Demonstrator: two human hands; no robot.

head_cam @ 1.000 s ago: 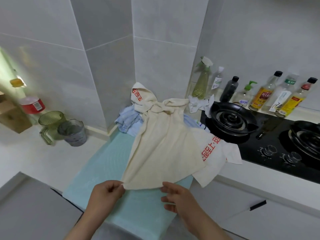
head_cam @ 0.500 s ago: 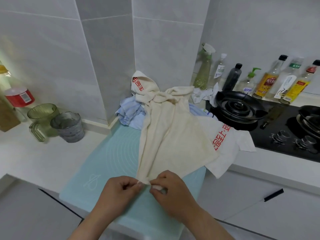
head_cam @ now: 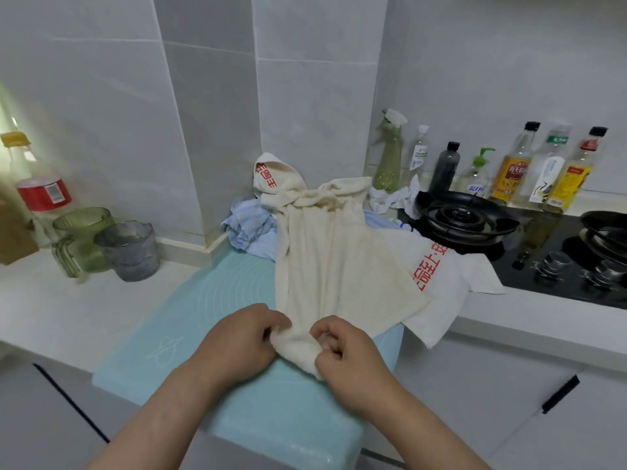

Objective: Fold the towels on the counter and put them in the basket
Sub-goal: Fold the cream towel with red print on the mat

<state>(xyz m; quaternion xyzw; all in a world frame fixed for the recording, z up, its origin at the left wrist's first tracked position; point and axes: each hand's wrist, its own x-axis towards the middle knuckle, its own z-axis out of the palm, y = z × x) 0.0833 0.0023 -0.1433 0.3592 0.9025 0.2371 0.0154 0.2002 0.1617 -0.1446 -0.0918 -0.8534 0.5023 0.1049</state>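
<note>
Nearest, gripping the bunched near end of the cream towel [head_cam: 339, 266] with the left hand [head_cam: 237, 337] and right hand [head_cam: 346, 351] close together, fingers [head_cam: 274, 321] of both curled tight on the cloth. Lies stretched away over the blue-green mat [head_cam: 210, 300] on the table [head_cam: 68, 300], far end heaped by the wall. Under its right side, a white towel [head_cam: 437, 300] with red print, hanging over the table edge. Behind, a crumpled blue towel [head_cam: 247, 225]. Farther off, a grey cup [head_cam: 127, 249] at left, a black stove [head_cam: 559, 266] and bottles [head_cam: 512, 171] at right.
</note>
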